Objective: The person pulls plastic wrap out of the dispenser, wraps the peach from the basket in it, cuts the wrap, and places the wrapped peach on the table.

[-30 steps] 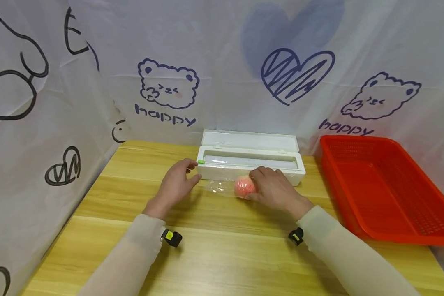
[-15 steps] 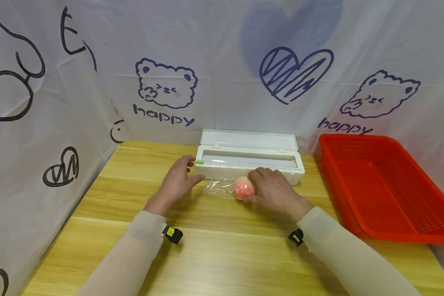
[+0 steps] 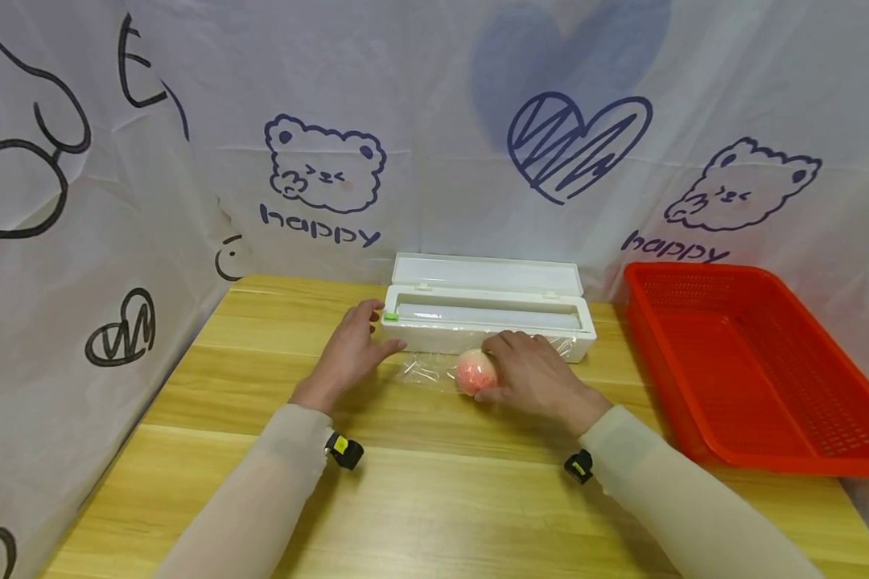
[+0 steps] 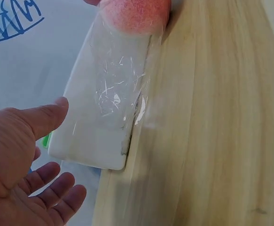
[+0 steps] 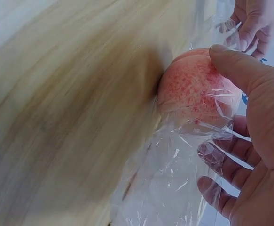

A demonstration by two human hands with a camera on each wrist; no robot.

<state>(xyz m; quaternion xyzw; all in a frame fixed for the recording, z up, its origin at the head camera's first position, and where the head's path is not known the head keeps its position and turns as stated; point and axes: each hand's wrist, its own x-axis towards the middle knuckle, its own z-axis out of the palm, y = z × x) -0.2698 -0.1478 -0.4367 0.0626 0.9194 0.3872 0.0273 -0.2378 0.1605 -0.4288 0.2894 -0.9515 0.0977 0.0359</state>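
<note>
A pink and cream peach (image 3: 475,372) lies on the table in front of a long white cling film dispenser (image 3: 434,341). My right hand (image 3: 539,376) holds the peach from the right, its thumb on the near side and the fingers behind. Clear cling film (image 5: 174,179) clings over part of the peach and the fingers, and a loose stretch (image 4: 113,89) spreads to the left. Beside the dispenser's left end, near its green slider (image 3: 391,317), my left hand (image 3: 346,354) is spread and holds nothing. The dispenser's lid (image 3: 488,275) is raised, baring a white roll inside.
To the right stands a red plastic basket (image 3: 739,466) with perforated sides. A white cloth (image 3: 449,193) with drawings hangs behind the wooden table (image 3: 463,507) and along its left side.
The right hand and the peach have shifted slightly toward me, away from the dispenser. My left hand has moved a little right along the dispenser's left end, its thumb straighter.
</note>
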